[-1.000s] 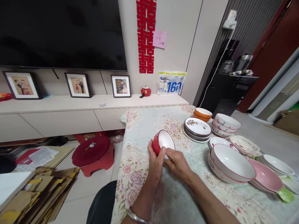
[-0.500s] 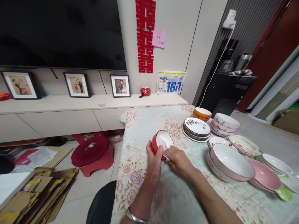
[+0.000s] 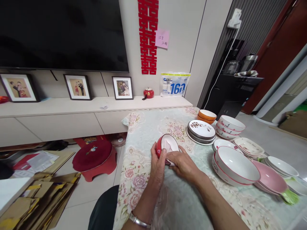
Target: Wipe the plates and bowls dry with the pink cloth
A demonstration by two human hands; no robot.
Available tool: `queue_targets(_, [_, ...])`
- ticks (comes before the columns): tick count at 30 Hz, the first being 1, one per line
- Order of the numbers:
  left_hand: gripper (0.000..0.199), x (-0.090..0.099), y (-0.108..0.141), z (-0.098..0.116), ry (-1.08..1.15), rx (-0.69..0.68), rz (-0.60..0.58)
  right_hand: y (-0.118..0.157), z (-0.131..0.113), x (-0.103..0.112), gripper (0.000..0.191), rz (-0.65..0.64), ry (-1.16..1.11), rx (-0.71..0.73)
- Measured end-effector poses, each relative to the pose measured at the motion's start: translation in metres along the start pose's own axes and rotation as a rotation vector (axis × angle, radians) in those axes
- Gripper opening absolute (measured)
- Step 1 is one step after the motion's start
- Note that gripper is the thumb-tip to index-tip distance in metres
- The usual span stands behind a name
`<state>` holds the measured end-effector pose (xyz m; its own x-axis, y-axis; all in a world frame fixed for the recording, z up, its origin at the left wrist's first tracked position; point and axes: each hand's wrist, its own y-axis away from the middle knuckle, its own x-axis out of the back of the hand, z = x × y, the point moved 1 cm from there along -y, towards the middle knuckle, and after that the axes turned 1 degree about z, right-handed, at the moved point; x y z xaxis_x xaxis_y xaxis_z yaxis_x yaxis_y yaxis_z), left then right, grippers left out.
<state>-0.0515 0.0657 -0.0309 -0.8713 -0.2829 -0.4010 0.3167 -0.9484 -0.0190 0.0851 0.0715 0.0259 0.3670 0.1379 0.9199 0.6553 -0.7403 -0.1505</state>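
My left hand (image 3: 157, 166) is closed around the near left side of a small red bowl (image 3: 159, 147), thumb over the rim. The bowl is tilted, so its white inside and dark rim face up toward me. A pale pinkish cloth (image 3: 168, 146) lies crumpled inside it, and a bit of it pokes out below the rim. On the bowl's right side my right hand (image 3: 183, 163) pinches the cloth against the rim, with some fingers behind the bowl and partly hidden. Both hands are just above the flowered tablecloth (image 3: 137, 182).
To the right stand stacked plates (image 3: 201, 128), orange bowls (image 3: 206, 115), white bowls (image 3: 230, 124), large bowls (image 3: 236, 164) and pink dishes (image 3: 271, 177). A low cabinet (image 3: 91, 107) runs behind the table. A red stool (image 3: 94, 156) and flattened cardboard (image 3: 45, 198) are on the floor at left.
My right hand has shifted its grip at the rim, and its fingers now show behind the bowl's right side. The bowl has turned slightly in my left hand.
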Motion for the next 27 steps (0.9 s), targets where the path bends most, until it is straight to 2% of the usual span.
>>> queue_targets(3, [0.081,-0.004,0.003,-0.002,0.062,0.017,-0.002,-0.001,-0.002,-0.006,0.016,0.064,-0.122,-0.022])
queue_targets(5, [0.088,-0.006,0.005,-0.003,0.099,0.013,-0.021,-0.002,-0.005,-0.012,0.010,0.170,-0.246,-0.070])
queue_targets(8, [0.084,-0.007,0.005,-0.002,0.114,-0.005,-0.034,-0.005,-0.009,-0.017,0.006,0.281,-0.386,-0.081])
queue_targets(10, [0.073,-0.006,0.005,-0.001,0.116,-0.009,-0.020,-0.007,-0.010,-0.015,0.008,0.230,-0.403,-0.011])
queue_targets(12, [0.065,-0.005,0.003,0.002,0.128,-0.002,-0.010,-0.006,-0.009,-0.011,0.013,0.123,-0.324,0.049])
queue_targets(16, [0.067,-0.006,0.004,0.007,0.171,0.058,-0.006,-0.002,-0.002,-0.003,0.027,0.012,-0.024,0.010])
queue_targets(19, [0.074,-0.009,0.006,0.009,0.216,0.092,0.024,-0.001,-0.001,-0.005,0.026,0.044,0.021,-0.008])
queue_targets(22, [0.080,-0.011,0.007,0.008,0.233,0.037,-0.013,-0.004,-0.004,-0.013,0.006,0.149,-0.148,-0.024])
queue_targets(25, [0.079,-0.010,0.007,0.004,0.201,0.006,-0.035,-0.006,-0.007,-0.019,0.009,0.266,-0.362,-0.077])
queue_targets(27, [0.076,-0.009,0.006,0.003,0.194,0.013,-0.020,-0.007,-0.007,-0.020,0.005,0.264,-0.419,-0.051])
